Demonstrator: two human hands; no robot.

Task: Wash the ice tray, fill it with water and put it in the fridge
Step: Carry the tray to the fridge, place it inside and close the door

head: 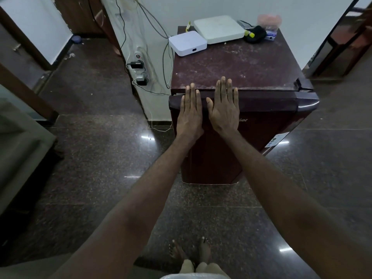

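Note:
A small maroon fridge point(261, 63) stands against the white wall in front of me, its door point(261, 109) shut. My left hand point(190, 113) and my right hand point(223, 109) are stretched out side by side, palms down and fingers straight, over the upper left part of the door, fingertips reaching the fridge's top edge. Neither hand holds anything. No ice tray is in view.
On the fridge top sit a small white box point(187, 43), a larger white box point(219, 29), a black pouch point(254, 34) and a pink packet point(269, 21). A power strip point(138, 69) with plugs and cables lies left of the fridge. Sofa edge point(18, 150) at left; dark polished floor point(96, 158) all round.

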